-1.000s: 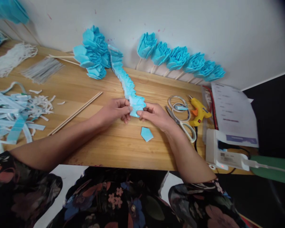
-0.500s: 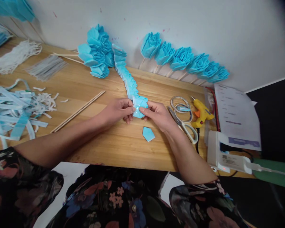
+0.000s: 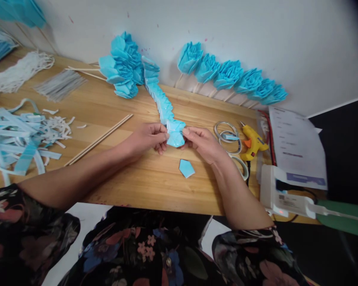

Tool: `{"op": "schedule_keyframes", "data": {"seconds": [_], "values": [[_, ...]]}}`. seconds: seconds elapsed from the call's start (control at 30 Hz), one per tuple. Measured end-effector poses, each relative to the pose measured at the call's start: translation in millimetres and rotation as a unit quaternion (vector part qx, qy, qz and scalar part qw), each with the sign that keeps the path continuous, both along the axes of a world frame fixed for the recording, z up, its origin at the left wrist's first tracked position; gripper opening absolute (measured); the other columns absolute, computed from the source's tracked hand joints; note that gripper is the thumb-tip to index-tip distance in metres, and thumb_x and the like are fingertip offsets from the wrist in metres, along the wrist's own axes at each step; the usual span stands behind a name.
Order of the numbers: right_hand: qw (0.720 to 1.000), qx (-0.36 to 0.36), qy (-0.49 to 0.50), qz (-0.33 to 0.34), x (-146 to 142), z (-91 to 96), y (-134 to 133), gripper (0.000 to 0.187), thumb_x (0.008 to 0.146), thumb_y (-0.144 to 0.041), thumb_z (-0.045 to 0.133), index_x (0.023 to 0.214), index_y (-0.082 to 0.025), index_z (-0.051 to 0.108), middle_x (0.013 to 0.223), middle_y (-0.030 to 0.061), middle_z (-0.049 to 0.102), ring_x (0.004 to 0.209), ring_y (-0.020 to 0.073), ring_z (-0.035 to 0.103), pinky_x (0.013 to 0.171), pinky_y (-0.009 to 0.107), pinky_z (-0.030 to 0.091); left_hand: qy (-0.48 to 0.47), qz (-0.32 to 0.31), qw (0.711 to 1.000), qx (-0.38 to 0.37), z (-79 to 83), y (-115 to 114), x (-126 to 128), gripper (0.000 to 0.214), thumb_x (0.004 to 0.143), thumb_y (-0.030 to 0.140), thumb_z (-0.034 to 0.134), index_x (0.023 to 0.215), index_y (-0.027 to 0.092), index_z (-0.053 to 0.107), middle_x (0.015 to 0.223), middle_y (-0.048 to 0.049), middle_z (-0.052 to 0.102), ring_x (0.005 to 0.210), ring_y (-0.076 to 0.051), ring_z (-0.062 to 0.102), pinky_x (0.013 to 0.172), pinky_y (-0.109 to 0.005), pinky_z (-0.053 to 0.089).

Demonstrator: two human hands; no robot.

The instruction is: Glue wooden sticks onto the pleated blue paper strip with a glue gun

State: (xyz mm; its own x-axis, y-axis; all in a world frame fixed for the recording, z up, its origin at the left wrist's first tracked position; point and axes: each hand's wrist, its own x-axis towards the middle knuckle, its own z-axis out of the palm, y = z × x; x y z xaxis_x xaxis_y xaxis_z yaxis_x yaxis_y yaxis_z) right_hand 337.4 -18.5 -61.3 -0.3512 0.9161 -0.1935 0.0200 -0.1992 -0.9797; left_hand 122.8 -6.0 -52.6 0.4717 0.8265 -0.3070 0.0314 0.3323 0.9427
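Observation:
A long chain of folded light-blue petals (image 3: 164, 107) runs from the wall down the wooden table (image 3: 131, 178) to my hands. My left hand (image 3: 147, 137) pinches the near end of the chain from the left. From the right, my right hand (image 3: 201, 143) grips the same end petal (image 3: 176, 138), which stands tilted up between my fingers. A single loose blue petal (image 3: 186, 168) lies flat on the table just below my right hand.
Several blue paper flowers (image 3: 229, 73) lean against the wall, with a bigger one (image 3: 122, 65) at the left. Wooden sticks (image 3: 98, 139), blue and white scraps (image 3: 20, 135), tape rolls (image 3: 225, 133), a yellow glue gun (image 3: 253, 143), scissors (image 3: 240, 167), papers (image 3: 295, 143) and a white device (image 3: 283, 196) lie around.
My right hand has turned and shifted a little, tilting the end petal more upright; it now covers more of the scissors. My left hand stays where it was.

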Motion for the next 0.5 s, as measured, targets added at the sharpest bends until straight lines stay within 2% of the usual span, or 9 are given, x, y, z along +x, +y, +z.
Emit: {"op": "schedule_keyframes", "data": {"seconds": [0.17,0.3,0.4,0.5], "values": [[0.999,-0.006,-0.017,-0.036,-3.3,-1.4,-1.7,0.046,0.069,-0.058,0.093,0.08,-0.019,0.072,0.079,-0.0001,0.07,0.069,0.0118,0.063,0.065,0.025,0.056,0.008,0.003,1.0,-0.009,2.1,-0.3,2.4,0.029,0.097,0.002,0.057,0.071,0.014,0.058,0.058,0.001,0.063,0.048,-0.008,0.059,0.051,-0.018,0.052],[0.999,-0.004,-0.023,-0.044,-3.9,-2.6,-1.8,0.041,0.071,-0.053,0.093,0.08,-0.019,0.072,0.078,-0.0008,0.07,0.066,0.011,0.063,0.064,0.025,0.055,-0.014,0.009,1.0,-0.023,0.9,0.5,2.0,0.028,0.1,0.008,0.055,0.074,0.014,0.06,0.061,-0.0001,0.064,0.052,-0.01,0.062,0.051,-0.019,0.053],[0.999,-0.002,-0.027,-0.042,-4.1,-2.0,-1.7,0.041,0.071,-0.053,0.093,0.08,-0.02,0.072,0.079,-0.0006,0.07,0.067,0.0117,0.063,0.064,0.026,0.056,-0.021,0.007,1.0,-0.019,-1.2,1.1,0.5,0.024,0.101,0.014,0.059,0.077,0.015,0.06,0.063,-0.0001,0.065,0.053,-0.011,0.063,0.051,-0.02,0.054],[0.999,-0.002,-0.031,-0.043,-5.0,-1.3,-1.9,0.041,0.07,-0.054,0.093,0.078,-0.02,0.071,0.079,-0.0003,0.07,0.069,0.0126,0.064,0.063,0.026,0.055,-0.003,-0.014,1.0,-0.002,-2.6,1.4,-0.6,0.022,0.098,0.012,0.063,0.076,0.015,0.059,0.062,0.0002,0.066,0.05,-0.01,0.062,0.052,-0.019,0.054]]}}
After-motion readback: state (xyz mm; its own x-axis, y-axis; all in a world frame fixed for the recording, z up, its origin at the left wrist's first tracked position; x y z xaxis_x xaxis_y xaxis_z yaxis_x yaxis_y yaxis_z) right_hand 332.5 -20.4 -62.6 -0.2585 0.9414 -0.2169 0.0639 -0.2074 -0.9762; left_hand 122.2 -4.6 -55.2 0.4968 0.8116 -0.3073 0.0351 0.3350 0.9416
